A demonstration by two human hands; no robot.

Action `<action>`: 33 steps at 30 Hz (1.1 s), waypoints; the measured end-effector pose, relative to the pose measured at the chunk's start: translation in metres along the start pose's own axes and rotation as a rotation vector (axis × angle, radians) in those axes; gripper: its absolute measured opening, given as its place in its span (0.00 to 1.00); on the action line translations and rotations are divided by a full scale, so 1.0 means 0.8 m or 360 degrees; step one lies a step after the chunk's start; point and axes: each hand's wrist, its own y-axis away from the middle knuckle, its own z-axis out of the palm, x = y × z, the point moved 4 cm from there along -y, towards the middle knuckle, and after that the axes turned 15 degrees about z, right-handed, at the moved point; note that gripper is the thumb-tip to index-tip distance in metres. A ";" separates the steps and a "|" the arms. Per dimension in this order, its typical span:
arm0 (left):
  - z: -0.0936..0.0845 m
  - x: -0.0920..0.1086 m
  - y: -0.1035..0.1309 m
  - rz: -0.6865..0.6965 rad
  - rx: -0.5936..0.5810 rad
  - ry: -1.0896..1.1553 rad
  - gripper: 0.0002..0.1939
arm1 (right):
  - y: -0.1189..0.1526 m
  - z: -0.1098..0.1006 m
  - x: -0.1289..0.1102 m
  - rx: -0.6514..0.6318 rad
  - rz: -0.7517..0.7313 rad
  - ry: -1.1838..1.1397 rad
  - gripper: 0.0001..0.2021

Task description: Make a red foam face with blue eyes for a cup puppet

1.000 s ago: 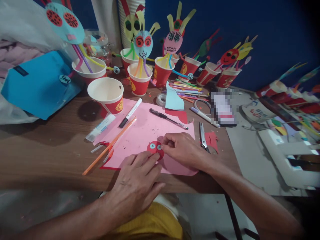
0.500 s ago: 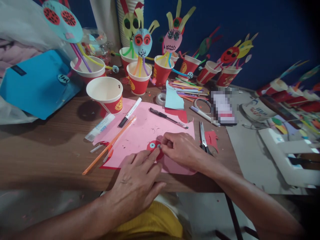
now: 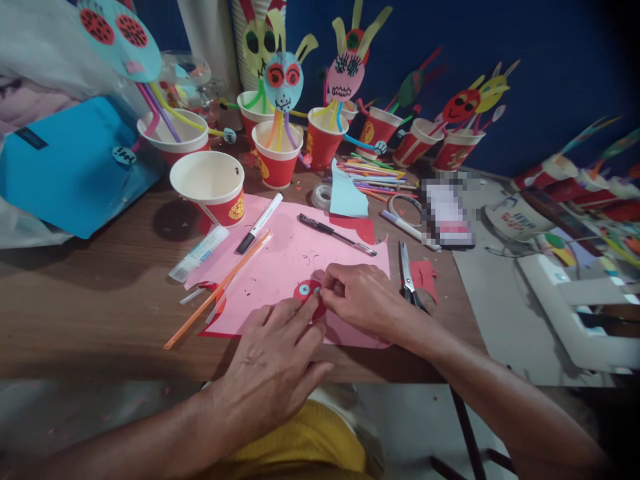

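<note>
"Red paper piece (image 3: 306, 298) first: where does it lie?"

"Flat on the pink sheet (image 3: 280, 267), towards the near edge of the bench (image 3: 100, 293); it sits right between the hands, partly covered by both; two small pale blue rounds show on it, the right one close against the fingertips"

"And the grip?"

"The left hand (image 3: 275, 350) is spread palm down, fingers reaching forward, the longest ones pressing on the near side of the red paper piece; the right hand (image 3: 367, 300) comes in from the right, thumb and forefinger together at the right pale blue round; whether they pinch anything, I cannot tell"

"What is around them?"

"A small mauve piece (image 3: 318, 274) just beyond the red one; a black pen (image 3: 335, 233) across the far part of the sheet, a black-and-white marker (image 3: 260, 223) to its left; an orange straw (image 3: 215, 293) slants over the sheet's left edge; scissors (image 3: 407, 273) lie open beside its right edge, near a red scrap (image 3: 425, 280) towards the right edge of the bench"

"And farther back?"

"An empty paper cup (image 3: 210, 190) by the sheet's far left corner; paper figures on straws stand in cups towards the far edge"
</note>
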 end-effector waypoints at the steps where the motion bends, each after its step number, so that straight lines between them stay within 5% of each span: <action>1: 0.000 0.000 0.000 -0.0002 -0.0008 -0.0007 0.13 | 0.000 0.000 0.000 0.0005 -0.0004 0.0004 0.04; 22: 0.001 0.002 0.000 0.0068 -0.0064 -0.0123 0.13 | -0.001 0.000 0.003 0.0049 -0.0061 0.0008 0.04; 29: 0.003 0.003 0.002 0.0089 -0.0069 -0.0174 0.14 | 0.001 -0.007 0.014 -0.0040 -0.0028 -0.0175 0.06; 33: 0.004 0.004 0.004 0.0071 -0.0079 -0.0150 0.14 | 0.014 -0.014 0.023 0.0088 -0.0087 -0.0342 0.08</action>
